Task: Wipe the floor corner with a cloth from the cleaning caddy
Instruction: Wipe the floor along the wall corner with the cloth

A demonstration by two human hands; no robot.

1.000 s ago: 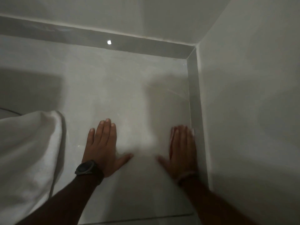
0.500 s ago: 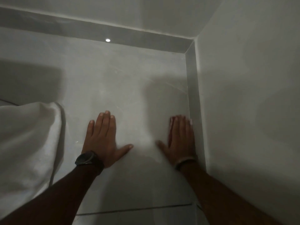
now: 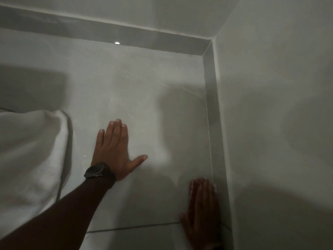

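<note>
- Dim overall; grey-green cast, low contrast, soft grain across the frame.
- One small bright glare spot (image 3: 117, 42) on the glossy skirting strip, upper centre: reflection of a lamp, source itself out of frame.
- Floor tile (image 3: 137, 98) brightest mid-frame, with a hazy sheen.
- Broad dark shadow at left middle; a second shadow right of centre, reaching the skirting.
- Large soft shadow on the wall (image 3: 279, 123), lower right.
- Left hand (image 3: 115, 150) fairly sharp; nails and watch (image 3: 97, 171) readable.
- Right hand (image 3: 201, 210), lower right, smeared by motion blur, fingertips ghosted.
- White cloth (image 3: 30, 156) at left edge soft, weave unreadable.
- Wide-angle bending: skirting lines slant and splay toward the frame edges.
</note>
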